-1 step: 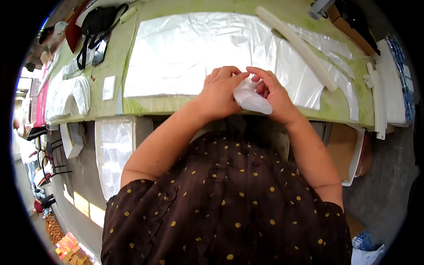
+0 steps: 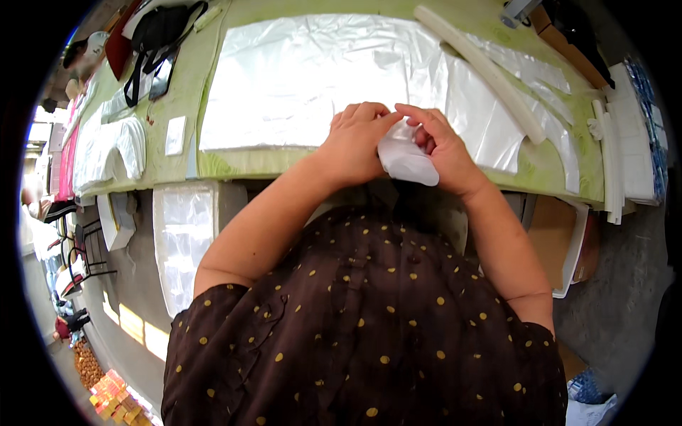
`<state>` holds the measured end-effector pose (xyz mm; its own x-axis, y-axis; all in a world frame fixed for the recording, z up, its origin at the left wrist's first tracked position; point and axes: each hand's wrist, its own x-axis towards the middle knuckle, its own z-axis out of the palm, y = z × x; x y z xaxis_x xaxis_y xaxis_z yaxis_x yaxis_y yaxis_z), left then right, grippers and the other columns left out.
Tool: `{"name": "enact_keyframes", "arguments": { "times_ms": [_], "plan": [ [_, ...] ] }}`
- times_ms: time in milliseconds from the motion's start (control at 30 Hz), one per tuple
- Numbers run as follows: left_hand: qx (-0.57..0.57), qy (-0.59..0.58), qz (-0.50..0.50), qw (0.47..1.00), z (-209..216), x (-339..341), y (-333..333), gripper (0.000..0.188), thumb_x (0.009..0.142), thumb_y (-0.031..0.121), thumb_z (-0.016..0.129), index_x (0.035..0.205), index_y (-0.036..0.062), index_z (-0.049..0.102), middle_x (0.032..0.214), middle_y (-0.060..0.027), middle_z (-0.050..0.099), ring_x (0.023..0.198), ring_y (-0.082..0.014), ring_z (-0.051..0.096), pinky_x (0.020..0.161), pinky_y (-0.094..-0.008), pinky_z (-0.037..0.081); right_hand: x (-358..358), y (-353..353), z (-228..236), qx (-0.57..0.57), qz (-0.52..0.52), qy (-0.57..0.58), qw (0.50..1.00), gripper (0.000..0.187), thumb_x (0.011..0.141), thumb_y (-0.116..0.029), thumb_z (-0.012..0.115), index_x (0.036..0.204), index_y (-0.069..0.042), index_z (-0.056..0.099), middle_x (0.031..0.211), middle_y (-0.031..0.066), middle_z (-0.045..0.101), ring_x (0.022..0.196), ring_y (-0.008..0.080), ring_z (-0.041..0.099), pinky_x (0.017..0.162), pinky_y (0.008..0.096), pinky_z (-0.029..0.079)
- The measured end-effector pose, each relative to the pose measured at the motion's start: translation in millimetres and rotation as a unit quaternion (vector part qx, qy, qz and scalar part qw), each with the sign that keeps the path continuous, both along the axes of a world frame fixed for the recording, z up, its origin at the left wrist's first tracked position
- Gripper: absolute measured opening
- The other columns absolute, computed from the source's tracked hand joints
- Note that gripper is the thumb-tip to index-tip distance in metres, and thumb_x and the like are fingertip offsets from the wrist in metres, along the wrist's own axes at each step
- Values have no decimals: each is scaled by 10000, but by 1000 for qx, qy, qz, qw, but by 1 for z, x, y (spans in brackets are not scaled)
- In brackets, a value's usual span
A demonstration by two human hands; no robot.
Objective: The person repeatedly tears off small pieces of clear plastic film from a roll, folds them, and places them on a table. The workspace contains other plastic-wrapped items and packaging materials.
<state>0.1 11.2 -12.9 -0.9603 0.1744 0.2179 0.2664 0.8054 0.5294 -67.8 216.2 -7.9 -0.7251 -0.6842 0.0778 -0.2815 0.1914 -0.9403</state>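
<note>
Both hands meet at the near edge of the table, gripping a soft, translucent white plastic piece (image 2: pixel 409 160) with a rounded lower end. My left hand (image 2: pixel 357 142) closes on its left side, fingers bent and thumb hidden. My right hand (image 2: pixel 446 150) pinches it from the right, index finger reaching toward the left hand and the other fingers curled. The piece hangs between the palms, its upper part covered by fingers. Just beyond them a stack of shiny white plastic sheeting (image 2: pixel 305 78) lies flat on the green-covered table (image 2: pixel 249 167).
A long pale roll (image 2: pixel 483 74) lies slanted over the sheeting's right side. To the left are a small white packet (image 2: pixel 175 135), a phone (image 2: pixel 163 77), a black bag (image 2: pixel 158 30) and folded white plastic (image 2: pixel 114 153). Beneath the table stand a clear-wrapped stack (image 2: pixel 186 241) and a cardboard box (image 2: pixel 548 238).
The plastic piece looks slightly fuller and more spread between my hands. My hands stay in nearly the same place, and the whole view has shifted a little.
</note>
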Motion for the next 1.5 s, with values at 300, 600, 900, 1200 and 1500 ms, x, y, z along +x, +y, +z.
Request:
{"name": "enact_keyframes", "arguments": {
  "times_ms": [300,600,900,1200,1500],
  "plan": [
    [56,-78,29,995,4,2,1,860,828,138,724,1580,84,311,1356,-117,598,1254,-320,544,1114,-467,359,-6,-1,0,66,77,23,995,306,835,-174,773,1141,-184,765,1151,72,551,1026,207,587,909,299,494],
    [116,12,78,990,-4,8,2,774,841,125,739,1525,72,381,967,-44,719,980,-266,665,980,-417,466,-20,-12,11,95,-58,-137,984,322,896,-219,710,1120,13,724,1034,120,746,910,205,682,824,337,532],
    [90,-50,139,985,0,1,8,749,856,171,710,1528,72,394,977,-37,703,1021,-261,645,988,-444,437,-40,-29,19,162,-132,-208,956,265,903,-236,713,998,5,657,778,67,647,572,148,566,519,334,455],
    [-123,61,-2,991,-5,-16,4,880,875,541,684,1563,90,370,1619,-170,311,1527,-351,240,1224,-549,202,-47,-38,22,235,-105,-184,949,328,846,-228,752,1047,7,641,811,100,655,609,183,604,561,349,494],
    [-176,-1,-50,983,-4,-4,1,905,841,582,695,1540,87,400,1627,-115,345,1528,-317,269,1235,-586,156,6,-2,4,129,-132,-170,968,561,851,-68,730,1344,-26,465,799,18,586,636,97,554,582,260,460]
  ]
}}
